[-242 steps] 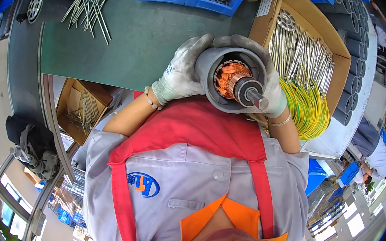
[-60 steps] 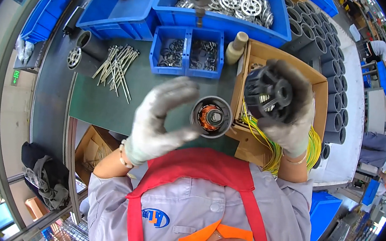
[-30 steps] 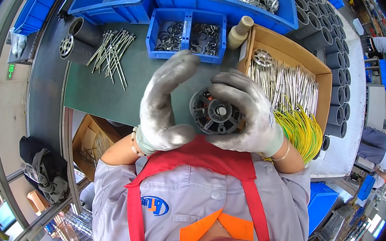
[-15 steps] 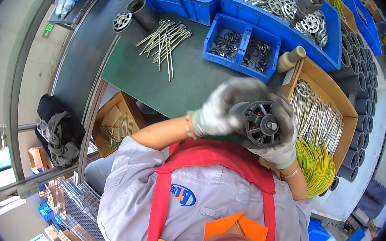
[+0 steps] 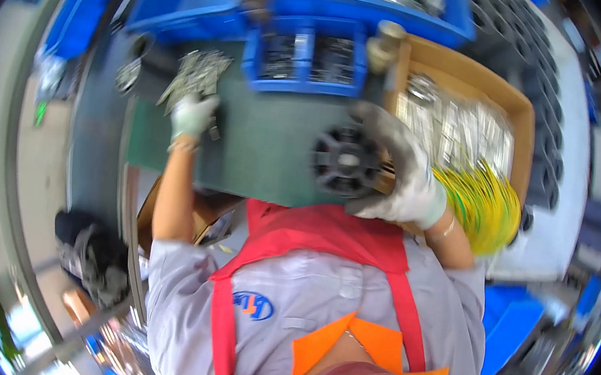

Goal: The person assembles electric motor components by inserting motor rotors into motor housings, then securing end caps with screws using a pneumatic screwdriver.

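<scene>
My right hand [image 5: 411, 177], in a greyish-white work glove, curves around the side of a round black motor [image 5: 347, 161]. The spoked end of this motor faces up, with a shaft stub at its centre. My gloved left hand [image 5: 195, 114] is at the near end of a pile of long metal bolts [image 5: 199, 74] on the green tabletop. Motion smears its fingers, so their grip is unclear. Beside the pile, to the left, lies a dark grey tube [image 5: 155, 70] with a silvery spoked end cap [image 5: 128, 76].
A blue two-part bin [image 5: 304, 85] of small parts stands beyond the green mat [image 5: 269, 140]. Larger blue bins [image 5: 186, 18] line the back. On the right, a cardboard box [image 5: 467, 67] holds metal rods and yellow-green wires [image 5: 481, 206]. Grey tubes [image 5: 547, 140] stand beyond it.
My left hand has left the motor and moved left to the bolt pile. The motor stays with my right hand. The whole view has shifted and is blurred.
</scene>
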A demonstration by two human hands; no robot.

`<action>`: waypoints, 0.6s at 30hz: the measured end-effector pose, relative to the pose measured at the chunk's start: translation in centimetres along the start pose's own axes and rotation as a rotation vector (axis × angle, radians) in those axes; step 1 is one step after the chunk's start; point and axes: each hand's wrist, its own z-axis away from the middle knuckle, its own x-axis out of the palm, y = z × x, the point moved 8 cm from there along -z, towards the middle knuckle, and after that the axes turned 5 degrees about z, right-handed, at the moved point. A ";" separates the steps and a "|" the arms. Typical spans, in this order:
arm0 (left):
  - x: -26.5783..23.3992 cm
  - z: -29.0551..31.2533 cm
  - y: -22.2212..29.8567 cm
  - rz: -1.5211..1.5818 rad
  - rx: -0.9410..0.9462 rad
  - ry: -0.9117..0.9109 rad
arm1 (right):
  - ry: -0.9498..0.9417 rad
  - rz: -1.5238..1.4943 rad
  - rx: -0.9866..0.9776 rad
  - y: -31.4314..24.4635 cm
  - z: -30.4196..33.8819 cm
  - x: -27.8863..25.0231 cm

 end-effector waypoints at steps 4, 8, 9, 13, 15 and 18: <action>-3.2 4.8 3.3 0.618 0.029 0.001 | 0.694 -0.323 0.169 3.3 2.8 -13.1; -3.8 7.4 8.2 0.959 0.428 -0.111 | 0.545 0.197 0.726 12.1 7.7 -19.5; -3.5 8.2 9.5 0.959 0.456 -0.108 | 0.302 0.436 0.765 15.0 8.6 -18.2; -2.2 12.5 14.9 0.971 0.555 -0.247 | -0.286 0.729 1.026 18.2 9.2 -12.0; -1.7 14.1 17.0 0.986 0.621 -0.291 | -0.330 0.887 1.143 19.4 9.7 -11.5; -0.8 15.8 19.8 1.028 0.707 -0.356 | -0.453 0.782 1.120 21.2 9.2 -11.0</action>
